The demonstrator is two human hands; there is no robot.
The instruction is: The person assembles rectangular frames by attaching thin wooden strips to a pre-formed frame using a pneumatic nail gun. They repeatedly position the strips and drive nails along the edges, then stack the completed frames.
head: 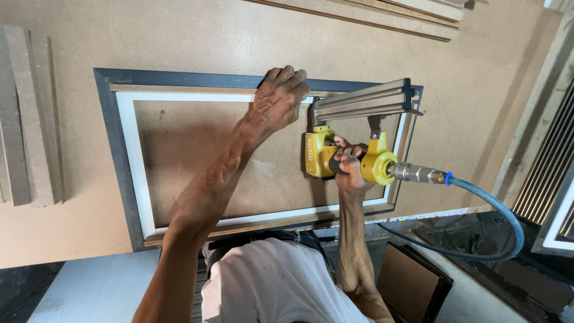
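Two hands at work on one picture frame [122, 149], flat on a brown fibreboard table [66, 239]. Left hand [278, 98] palm down on the frame's far rail, fingers [286, 75] curled over the dark outer edge, close together, pressing rather than gripping; nothing held inside it. Right hand [348, 167] clamped round the black grip of a yellow pneumatic nailer [335, 155], fingers wrapped tight, thumb side toward the frame's right rail. Nailer inside the frame's opening, near its far right corner, nose against the far rail just right of the left hand; whether nose and hand touch, cannot tell. Long grey magazine [365, 101] along the far rail, reaching the frame's right corner. Metal coupling [418, 173] at the nailer's rear, over the frame's right rail, with a blue air hose [502, 209] looping away beyond that rail and back under the table's edge. Frame itself: dark outer border, white inner band, bare wooden lip inside, back side up, brown board showing through the opening. Left of the frame, well apart, grey strips of board [27, 119] lying side by side. Beyond the frame's far rail, long thin battens [382, 18] at a slant. Near the frame's near rail, white shirt [269, 281] at the table's edge.
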